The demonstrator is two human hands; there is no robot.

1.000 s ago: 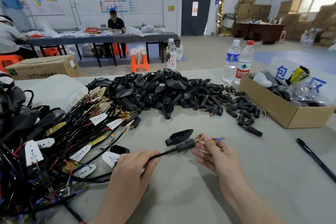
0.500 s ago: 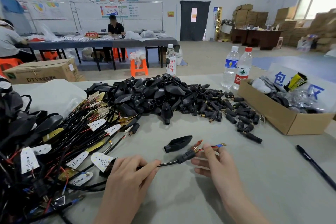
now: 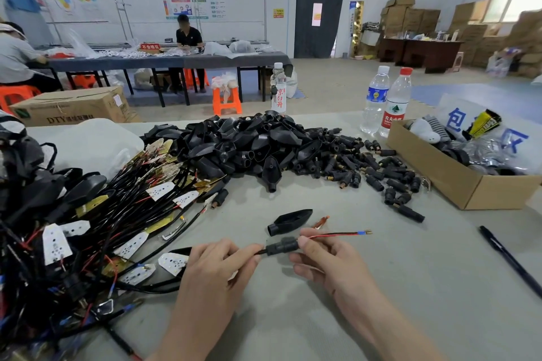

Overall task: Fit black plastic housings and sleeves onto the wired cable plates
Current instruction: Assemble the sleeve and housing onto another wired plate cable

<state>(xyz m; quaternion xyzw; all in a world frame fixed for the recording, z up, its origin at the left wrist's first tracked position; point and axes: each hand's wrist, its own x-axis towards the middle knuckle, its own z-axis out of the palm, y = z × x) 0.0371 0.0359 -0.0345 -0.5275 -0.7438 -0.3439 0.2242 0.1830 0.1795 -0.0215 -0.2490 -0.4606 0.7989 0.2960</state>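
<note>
A black sleeve (image 3: 283, 245) sits on a cable (image 3: 262, 252) held just above the grey table (image 3: 440, 272), my right hand (image 3: 325, 261) pinching its end where red wires (image 3: 337, 234) run out, my left hand (image 3: 217, 269) pinching the cable just behind it. One loose housing (image 3: 290, 221) lies just beyond the sleeve. A heap of housings (image 3: 249, 143) sits farther back, with tangled wired plates (image 3: 88, 228) to my left.

One head-worn wide-angle view, forward and down over the table (image 3: 410, 287), close above left hand (image 3: 211, 272) and right hand (image 3: 331, 267).
</note>
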